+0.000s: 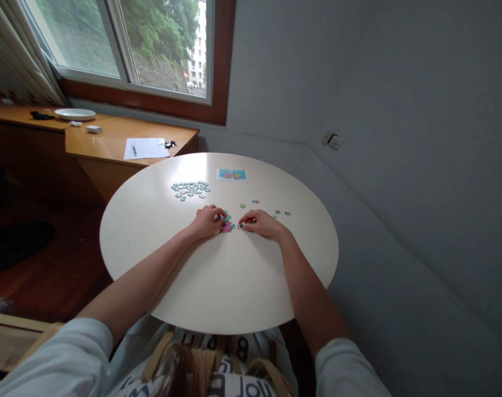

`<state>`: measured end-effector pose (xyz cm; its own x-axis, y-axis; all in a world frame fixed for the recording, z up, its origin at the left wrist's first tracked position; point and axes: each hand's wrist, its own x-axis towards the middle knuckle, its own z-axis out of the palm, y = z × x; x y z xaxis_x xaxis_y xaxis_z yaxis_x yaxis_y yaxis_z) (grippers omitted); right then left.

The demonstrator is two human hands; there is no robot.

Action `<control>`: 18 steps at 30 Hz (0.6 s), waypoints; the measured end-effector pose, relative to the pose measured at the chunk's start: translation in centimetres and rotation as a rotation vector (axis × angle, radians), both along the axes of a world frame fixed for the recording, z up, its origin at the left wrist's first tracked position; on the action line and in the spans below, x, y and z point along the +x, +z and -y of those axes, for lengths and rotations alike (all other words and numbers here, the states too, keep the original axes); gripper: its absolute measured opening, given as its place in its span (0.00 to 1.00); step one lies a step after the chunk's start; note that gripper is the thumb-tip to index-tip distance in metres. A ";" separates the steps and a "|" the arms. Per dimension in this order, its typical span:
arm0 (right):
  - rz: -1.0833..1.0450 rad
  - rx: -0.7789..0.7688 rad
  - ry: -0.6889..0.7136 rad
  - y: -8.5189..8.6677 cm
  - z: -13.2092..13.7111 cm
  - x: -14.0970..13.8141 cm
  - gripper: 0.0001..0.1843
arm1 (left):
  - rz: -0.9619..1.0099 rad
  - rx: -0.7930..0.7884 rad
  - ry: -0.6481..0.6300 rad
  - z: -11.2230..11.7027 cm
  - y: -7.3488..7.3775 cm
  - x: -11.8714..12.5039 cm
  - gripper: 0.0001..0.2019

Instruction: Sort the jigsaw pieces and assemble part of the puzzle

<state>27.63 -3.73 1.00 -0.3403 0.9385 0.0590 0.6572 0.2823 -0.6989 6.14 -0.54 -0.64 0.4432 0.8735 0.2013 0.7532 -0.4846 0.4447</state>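
My left hand (210,221) rests on the white round table with fingers curled against the left edge of a small joined section of jigsaw puzzle (227,226), pink and teal in colour. Just right of that section, my right hand (262,223) pinches a small puzzle piece (240,226), mostly hidden by the fingers. A narrow gap separates this piece from the joined section. Past the hands lie a yellow-green piece (243,205) and a pink-and-blue one (255,202). Several more loose pieces (287,213) are right of my right hand.
A spread of teal puzzle pieces (191,189) covers the table's (218,286) far left. Beside it lies a colourful reference picture (231,175). Behind, a wooden desk (106,132) holds paper (145,148), keys (170,144) and a white plate (75,114). A wall (400,165) stands at right.
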 end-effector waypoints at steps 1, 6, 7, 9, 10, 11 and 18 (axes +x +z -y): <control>0.000 0.002 0.000 0.0 0.0 0.0 0.12 | 0.001 0.000 0.001 0.0 0.0 0.0 0.11; 0.015 0.006 0.002 0.0 0.0 0.1 0.12 | 0.002 0.001 0.000 -0.1 -0.1 0.0 0.11; 0.016 0.003 0.003 -0.1 0.0 0.1 0.12 | -0.003 0.001 0.000 -0.1 -0.1 0.0 0.11; 0.013 -0.001 0.005 -0.2 -0.1 0.1 0.12 | -0.016 -0.001 0.002 0.0 -0.1 0.0 0.12; 0.012 -0.002 0.004 -0.2 -0.1 0.2 0.12 | -0.018 -0.001 0.003 0.0 0.0 0.0 0.12; 0.011 -0.001 0.002 -0.3 -0.1 0.2 0.12 | -0.018 0.000 0.005 0.0 0.0 0.0 0.12; 0.011 -0.003 0.007 -0.2 -0.1 0.2 0.12 | 0.002 0.004 -0.001 0.0 0.0 0.0 0.11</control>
<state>27.84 -3.61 0.76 -0.3474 0.9362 0.0528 0.6627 0.2849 -0.6925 6.12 -0.52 -0.64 0.4441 0.8720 0.2057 0.7517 -0.4876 0.4440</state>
